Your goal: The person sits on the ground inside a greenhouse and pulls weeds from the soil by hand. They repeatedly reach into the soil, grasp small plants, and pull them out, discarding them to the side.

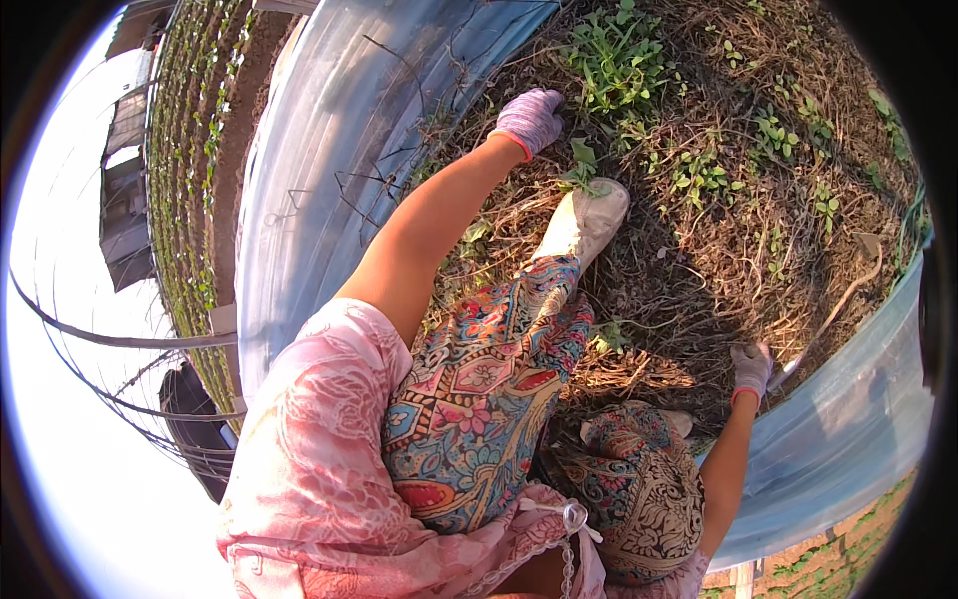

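Observation:
My left hand (530,122), in a striped purple knit glove with a red cuff, is low over the weedy ground. Its fingers are curled, and whether they grip any stems is hidden. Just beyond it grows a leafy green weed clump (615,71). My right hand (751,368), gloved alike, is down on dry plant litter (636,371) near the right plastic sheet. Beside it runs a long, curved-handled tool (838,311) with a flat, dark end piece. I cannot tell whether my right fingers touch this handle.
Blue translucent plastic sheeting (329,172) borders the strip on the left, and another sheet (838,449) on the right. Thin bare twigs (367,195) stick up by the left sheet. My light shoe (587,221) stands among small green seedlings (700,176). Planted rows (187,172) lie beyond.

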`<state>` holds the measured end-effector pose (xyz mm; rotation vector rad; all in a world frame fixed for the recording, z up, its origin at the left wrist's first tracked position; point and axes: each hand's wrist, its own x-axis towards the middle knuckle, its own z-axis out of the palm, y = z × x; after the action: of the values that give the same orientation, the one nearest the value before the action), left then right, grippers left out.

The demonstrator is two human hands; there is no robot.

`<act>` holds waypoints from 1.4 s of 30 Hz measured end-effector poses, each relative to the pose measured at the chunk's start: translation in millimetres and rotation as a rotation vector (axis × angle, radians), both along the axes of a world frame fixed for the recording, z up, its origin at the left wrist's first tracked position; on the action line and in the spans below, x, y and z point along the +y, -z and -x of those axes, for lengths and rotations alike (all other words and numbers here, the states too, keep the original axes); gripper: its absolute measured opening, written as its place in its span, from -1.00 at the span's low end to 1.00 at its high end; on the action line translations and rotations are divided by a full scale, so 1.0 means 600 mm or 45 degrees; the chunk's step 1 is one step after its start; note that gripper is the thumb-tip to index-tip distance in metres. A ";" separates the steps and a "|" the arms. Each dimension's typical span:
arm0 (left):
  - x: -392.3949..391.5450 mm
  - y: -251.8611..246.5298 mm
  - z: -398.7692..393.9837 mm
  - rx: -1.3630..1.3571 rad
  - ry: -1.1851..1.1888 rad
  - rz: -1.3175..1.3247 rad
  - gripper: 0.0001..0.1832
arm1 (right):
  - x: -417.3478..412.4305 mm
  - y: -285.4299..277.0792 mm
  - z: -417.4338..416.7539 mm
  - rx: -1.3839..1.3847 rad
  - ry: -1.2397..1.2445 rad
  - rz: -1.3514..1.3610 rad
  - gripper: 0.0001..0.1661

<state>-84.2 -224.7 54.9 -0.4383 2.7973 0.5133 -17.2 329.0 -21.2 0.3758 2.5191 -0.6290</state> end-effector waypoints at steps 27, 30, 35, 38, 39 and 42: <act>-0.077 -0.030 -0.010 0.175 0.157 0.403 -0.57 | -0.054 -0.058 0.010 -0.035 0.006 -0.096 -0.65; -0.005 -0.030 -0.010 0.064 0.381 0.242 -0.61 | -0.052 -0.057 0.011 -0.045 0.004 -0.105 -0.63; 0.074 -0.010 0.014 -0.034 0.231 0.130 -0.48 | -0.048 -0.047 0.012 -0.066 -0.005 -0.086 -0.63; 0.078 0.027 0.025 0.038 0.171 0.103 -0.65 | -0.057 -0.053 0.013 -0.054 -0.052 -0.200 -0.63; 0.079 0.035 0.029 0.039 0.146 0.066 -0.70 | -0.059 -0.061 0.013 -0.063 -0.056 -0.246 -0.63; 0.056 0.069 0.027 0.188 -0.009 -0.122 -0.78 | -0.063 -0.063 0.015 -0.092 -0.010 -0.192 -0.63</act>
<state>-100.3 -191.3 13.2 -0.4053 2.8965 0.7046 -26.3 291.1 16.5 0.4349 2.5044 -0.4159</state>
